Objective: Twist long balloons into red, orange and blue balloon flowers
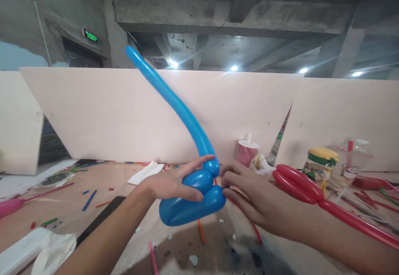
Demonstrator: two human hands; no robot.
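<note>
above the cluttered desk [71, 208], mid-frame: a long blue balloon [187, 125], partly twisted into fat bubbles at its lower end, the untwisted tail rising up and to the left against the pale partition wall [109, 117].

left hand [174, 181] wraps the upper bubbles, fingers [202, 160] curled over the top, thumb underneath, closed on the balloon. right hand [249, 192] meets it at the twist, fingertips pinched narrow against the joint between bubbles.

handling, by judgement: very light, air-filled, springy skin; squeaky and grippy rather than slick. fragile, since nails or a sharp edge could burst it, and a released twist likely unwinds. best hold looks to be right at the twists, pads flat on the bubbles.

nearby: a red balloon [299, 185] just beside the right wrist, a jar with a yellow lid [321, 164], a pink cup [247, 152], loose uninflated balloons strewn on the desk.
</note>
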